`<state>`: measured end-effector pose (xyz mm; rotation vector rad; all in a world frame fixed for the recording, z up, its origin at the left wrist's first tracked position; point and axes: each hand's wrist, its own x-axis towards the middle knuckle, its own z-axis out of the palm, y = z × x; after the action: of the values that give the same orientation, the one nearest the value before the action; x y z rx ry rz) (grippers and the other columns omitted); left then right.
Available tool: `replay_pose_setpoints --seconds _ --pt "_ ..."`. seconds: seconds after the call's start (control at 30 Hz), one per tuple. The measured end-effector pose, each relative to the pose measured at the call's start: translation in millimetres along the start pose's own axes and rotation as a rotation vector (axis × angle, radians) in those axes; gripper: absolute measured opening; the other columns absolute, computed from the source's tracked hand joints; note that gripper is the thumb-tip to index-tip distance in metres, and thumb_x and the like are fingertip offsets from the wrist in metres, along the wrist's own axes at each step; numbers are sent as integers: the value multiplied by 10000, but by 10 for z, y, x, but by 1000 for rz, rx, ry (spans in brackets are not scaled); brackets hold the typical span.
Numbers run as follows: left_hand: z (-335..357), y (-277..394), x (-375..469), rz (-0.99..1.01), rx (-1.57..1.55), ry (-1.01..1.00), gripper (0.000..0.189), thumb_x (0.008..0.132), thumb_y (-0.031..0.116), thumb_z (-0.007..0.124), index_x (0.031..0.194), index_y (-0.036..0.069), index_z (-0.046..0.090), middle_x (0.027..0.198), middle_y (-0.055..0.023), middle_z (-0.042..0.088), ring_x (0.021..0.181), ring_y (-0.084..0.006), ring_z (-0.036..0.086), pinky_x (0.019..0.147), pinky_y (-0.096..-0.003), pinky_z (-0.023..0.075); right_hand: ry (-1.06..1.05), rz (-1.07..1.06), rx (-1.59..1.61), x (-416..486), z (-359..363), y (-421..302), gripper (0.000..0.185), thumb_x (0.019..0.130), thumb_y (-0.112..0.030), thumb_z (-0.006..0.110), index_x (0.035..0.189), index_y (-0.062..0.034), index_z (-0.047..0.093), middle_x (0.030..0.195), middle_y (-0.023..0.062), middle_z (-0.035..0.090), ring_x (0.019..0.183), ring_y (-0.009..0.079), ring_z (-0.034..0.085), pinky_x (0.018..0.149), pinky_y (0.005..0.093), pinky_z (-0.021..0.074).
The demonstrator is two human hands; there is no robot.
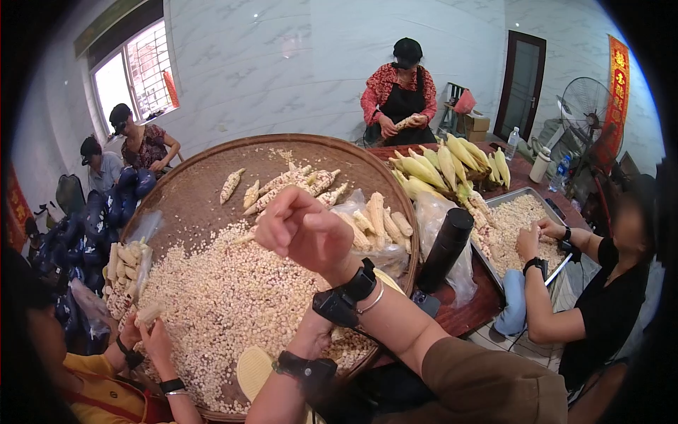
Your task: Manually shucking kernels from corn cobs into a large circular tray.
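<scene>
My right hand [304, 230] is raised over a large round woven tray [180, 212], its fingers loosely curled and the thumb apart. I see nothing held in it. Behind its fingertips lie several partly shelled corn ears [278, 183] with dark red and pale kernels. My left hand [319, 331] is low over the loose corn kernels [228, 297], crossed by my right forearm. Its fingers are hidden, so what it holds cannot be seen. A pale yellow oval pad [255, 372] lies beside my left wrist. Both wrists wear black strapped devices.
Bare cobs fill plastic bags at the tray's right [377, 217] and left [127, 265]. A black bottle [446, 249] stands beside the tray. Husked corn [447, 161] and a metal tray of kernels [516, 212] lie on the table. Co-workers' hands [153, 334] handle corn nearby.
</scene>
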<state>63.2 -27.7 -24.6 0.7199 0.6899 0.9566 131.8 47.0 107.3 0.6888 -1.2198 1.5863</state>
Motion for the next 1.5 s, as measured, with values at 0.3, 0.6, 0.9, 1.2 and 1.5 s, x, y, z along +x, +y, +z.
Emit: replay_pose_setpoints --seconds 0.3,0.6,0.9,1.2,1.5 --pt "-292 276 70 232 361 383 184 893 114 643 1009 51 514 792 -65 634 556 -129 591 447 -254 459 529 112 -202 -353 -652 289 166 929 -123 499 1039 -16 562 780 53 584 690 144 564 675 271 454" --pt "-582 565 88 491 403 623 184 917 118 618 1022 42 488 776 -54 602 519 -106 556 424 -243 418 784 666 -712 -496 -763 645 432 956 -438 564 1191 -77 534 1120 6 568 1015 114 518 861 307 411" --pt "-858 339 278 764 876 691 244 916 70 612 1125 22 495 776 -41 587 540 -95 550 437 -244 417 710 752 -495 -541 -687 795 394 987 -353 537 1208 -29 493 1030 77 638 925 138 617 802 307 516" --pt "-588 437 174 476 354 525 202 986 217 542 1107 57 514 732 -29 569 542 -104 527 480 -245 429 671 736 -448 -587 -793 715 340 960 -270 602 1156 -22 475 976 102 655 881 151 646 747 291 549" --pt "-589 490 122 367 270 456 184 997 280 523 1006 96 515 716 -31 564 519 -129 552 440 -256 417 589 773 -390 -625 -874 710 406 950 -247 614 1227 -1 449 1016 121 652 923 167 640 784 305 545"
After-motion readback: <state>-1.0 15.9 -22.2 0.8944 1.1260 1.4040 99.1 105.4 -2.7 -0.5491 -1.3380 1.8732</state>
